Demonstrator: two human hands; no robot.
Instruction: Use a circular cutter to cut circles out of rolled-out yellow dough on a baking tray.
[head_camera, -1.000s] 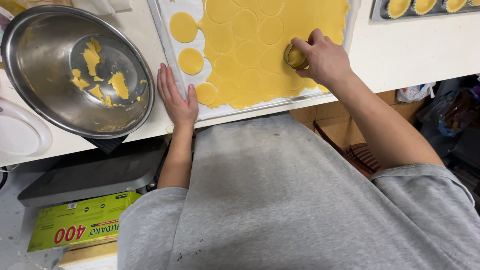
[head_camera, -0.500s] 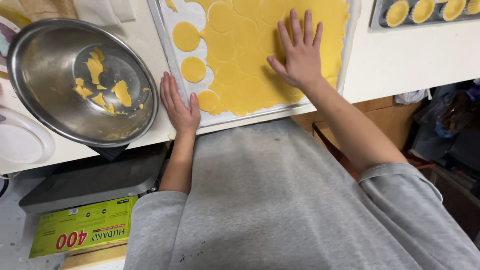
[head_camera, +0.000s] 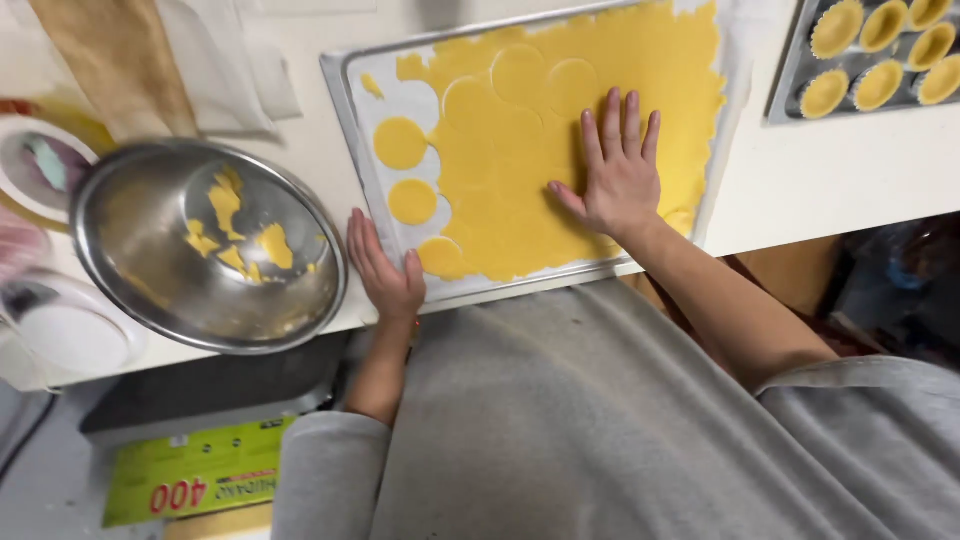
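A sheet of yellow dough (head_camera: 520, 200) lies on a paper-lined metal tray (head_camera: 338, 110), marked with round cuts. Three cut discs (head_camera: 400, 143) sit apart at the tray's left. My right hand (head_camera: 615, 175) lies flat on the dough, palm down and fingers spread; whatever is under the palm is hidden. My left hand (head_camera: 385, 265) rests flat on the tray's near left corner, fingers together, beside the nearest disc and holding nothing.
A steel bowl (head_camera: 130, 230) with dough scraps stands left of the tray. A tart tin (head_camera: 790, 85) with dough-lined cups is at the top right. Brown paper (head_camera: 120, 60) and white dishes (head_camera: 60, 335) lie at the left. A green box (head_camera: 190, 480) sits below the counter edge.
My right hand gripped a round cutter on the dough a second ago; it now lies flat and spread on the sheet. My left hand stays at the tray corner.
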